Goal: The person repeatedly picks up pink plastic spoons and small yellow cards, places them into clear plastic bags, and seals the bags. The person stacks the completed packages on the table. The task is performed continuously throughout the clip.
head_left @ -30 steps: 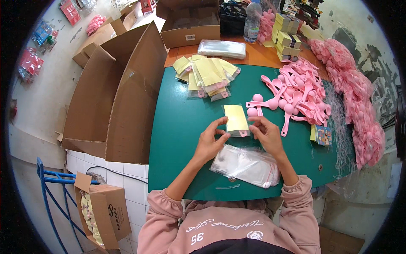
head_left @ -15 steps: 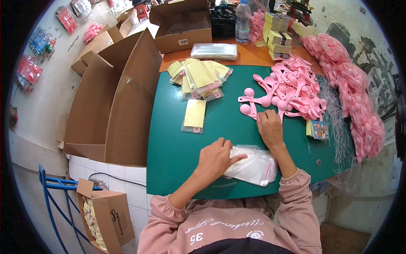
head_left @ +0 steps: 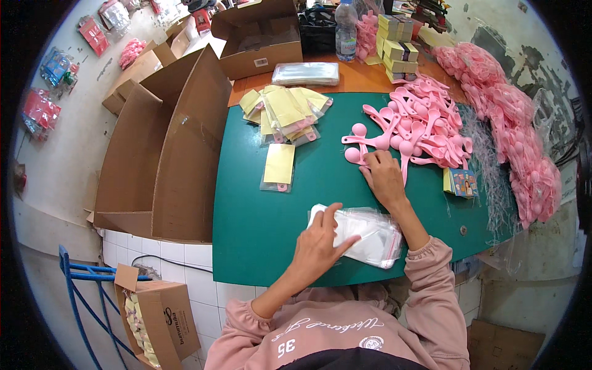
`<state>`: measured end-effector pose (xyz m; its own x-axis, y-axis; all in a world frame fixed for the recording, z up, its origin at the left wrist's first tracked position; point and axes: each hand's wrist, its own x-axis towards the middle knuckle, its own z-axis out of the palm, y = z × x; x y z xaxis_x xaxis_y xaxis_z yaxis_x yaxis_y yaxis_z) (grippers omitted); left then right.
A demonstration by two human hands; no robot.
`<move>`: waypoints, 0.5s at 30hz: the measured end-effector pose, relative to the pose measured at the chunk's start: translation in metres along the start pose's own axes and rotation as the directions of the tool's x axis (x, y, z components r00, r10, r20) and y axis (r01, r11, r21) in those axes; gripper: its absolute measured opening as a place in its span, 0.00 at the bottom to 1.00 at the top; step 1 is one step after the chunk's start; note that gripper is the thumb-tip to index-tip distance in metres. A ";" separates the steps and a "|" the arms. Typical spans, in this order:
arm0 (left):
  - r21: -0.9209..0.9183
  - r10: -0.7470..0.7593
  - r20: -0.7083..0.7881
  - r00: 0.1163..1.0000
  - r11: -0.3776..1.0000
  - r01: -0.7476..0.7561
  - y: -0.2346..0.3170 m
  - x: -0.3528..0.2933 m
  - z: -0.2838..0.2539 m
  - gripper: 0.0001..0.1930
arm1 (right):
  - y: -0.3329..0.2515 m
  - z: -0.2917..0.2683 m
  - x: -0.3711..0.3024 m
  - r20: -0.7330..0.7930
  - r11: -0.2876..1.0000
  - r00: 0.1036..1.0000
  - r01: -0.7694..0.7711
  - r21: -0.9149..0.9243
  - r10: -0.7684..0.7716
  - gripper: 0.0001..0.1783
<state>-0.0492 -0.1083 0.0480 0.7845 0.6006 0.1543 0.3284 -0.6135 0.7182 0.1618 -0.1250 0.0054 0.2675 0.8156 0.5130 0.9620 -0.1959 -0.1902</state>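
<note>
My left hand (head_left: pixel 316 246) hovers over a stack of clear plastic bags (head_left: pixel 373 239) near the table's front edge. Its thumb and fingers are apart, with nothing visible between them. At the near edge of a heap of pink plastic spoons (head_left: pixel 435 126), my right hand (head_left: pixel 386 179) has its fingers curled on the handle of one spoon (head_left: pixel 353 155); the fingertips partly hide the grip. Left of the hands lies a filled clear packet (head_left: pixel 279 164) with a yellow card and a pink spoon end showing. Behind it is a loose pile of similar packets (head_left: pixel 287 111).
Small printed cards (head_left: pixel 460 183) lie right of the spoons. Bundled yellow cards (head_left: pixel 398 46), a water bottle (head_left: pixel 346 31) and a flat bag pack (head_left: pixel 305 74) stand farther back. Bagged pink spoons (head_left: pixel 502 111) line the right side. A large open carton (head_left: pixel 188 148) is at the left.
My left hand has opened wider above the bags, and the top bag's far-left edge now shows. My right hand stays at the spoons, its fingers spread slightly more. The whole view has shifted slightly.
</note>
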 end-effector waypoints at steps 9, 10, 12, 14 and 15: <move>0.199 0.486 0.040 0.873 0.852 -0.484 -0.003 -0.027 0.022 0.29 | -0.002 -0.019 -0.001 0.215 0.991 0.976 0.004 -0.136 0.025 0.21; 0.285 0.499 0.188 0.846 0.797 -0.533 -0.005 -0.031 0.023 0.26 | -0.001 -0.020 -0.001 0.216 0.991 0.976 0.007 -0.134 0.023 0.21; 0.247 0.568 0.218 0.793 0.754 -0.608 -0.001 -0.033 0.019 0.25 | 0.004 -0.023 -0.003 0.229 0.998 0.973 -0.015 -0.056 0.028 0.24; 0.097 0.646 0.245 0.723 0.725 -0.682 0.002 -0.036 0.018 0.22 | 0.010 -0.027 -0.005 0.176 0.997 0.983 -0.057 0.047 0.048 0.23; 0.096 0.646 0.246 0.722 0.725 -0.682 0.001 -0.035 0.019 0.22 | 0.013 -0.030 -0.006 0.125 0.984 0.990 -0.088 0.154 0.069 0.23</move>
<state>-0.0660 -0.1395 0.0310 0.9083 -0.0886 0.4088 -0.2461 -0.9035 0.3509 0.1744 -0.1491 0.0246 0.3245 0.8617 0.3900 0.9147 -0.1809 -0.3614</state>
